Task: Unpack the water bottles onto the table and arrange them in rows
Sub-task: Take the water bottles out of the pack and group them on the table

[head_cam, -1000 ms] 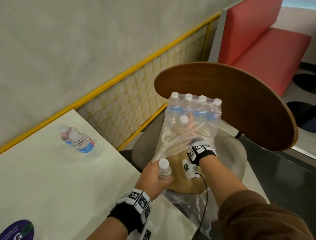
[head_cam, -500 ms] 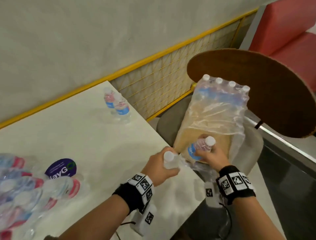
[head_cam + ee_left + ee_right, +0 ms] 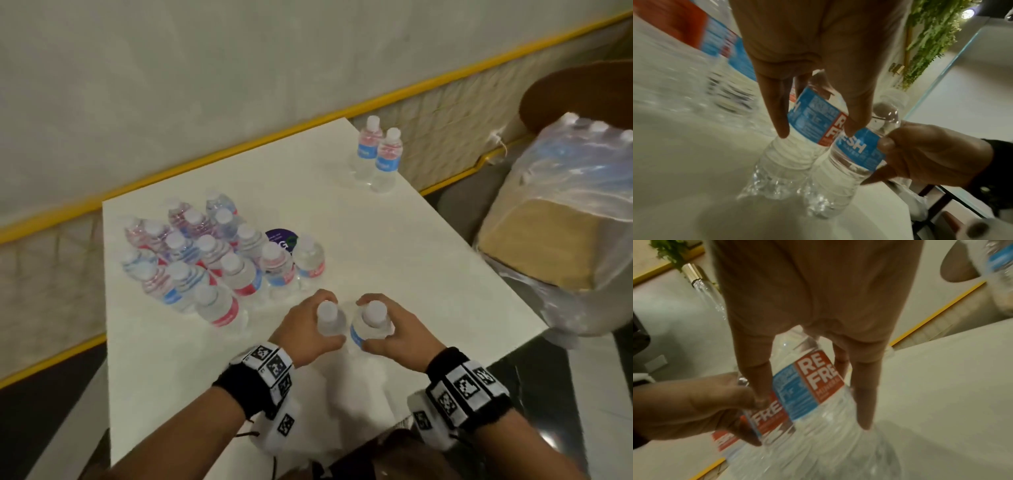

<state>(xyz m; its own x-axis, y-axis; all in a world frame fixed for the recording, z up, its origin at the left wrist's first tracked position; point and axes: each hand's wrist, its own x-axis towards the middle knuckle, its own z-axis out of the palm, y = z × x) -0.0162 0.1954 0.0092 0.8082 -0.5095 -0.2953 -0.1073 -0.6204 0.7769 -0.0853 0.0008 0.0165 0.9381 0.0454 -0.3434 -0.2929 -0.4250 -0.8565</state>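
Observation:
My left hand [image 3: 310, 329] grips a small water bottle [image 3: 328, 320] from above. Right beside it my right hand [image 3: 388, 330] grips a second bottle [image 3: 371, 323]. Both bottles stand upright, side by side, low over the white table [image 3: 411, 246] near its front edge. The left wrist view shows my fingers [image 3: 781, 113] round the blue-and-red label of the left bottle [image 3: 795, 146]. In the right wrist view my fingers [image 3: 865, 394] wrap the other bottle [image 3: 809, 386]. A group of several bottles [image 3: 212, 253] stands in rows to the left. The torn plastic pack [image 3: 565, 192] with more bottles sits on a chair at the right.
Two more bottles [image 3: 378, 154] stand at the table's far right corner. A purple round sticker [image 3: 282, 240] lies behind the bottle group. A wooden chair back [image 3: 582, 92] rises behind the pack. A yellow-railed mesh partition [image 3: 445, 144] runs along the table's far edge.
Both hands carried their bottles from the pack on the chair leftward to the table's front. The view swung left, bringing the rows of bottles into sight.

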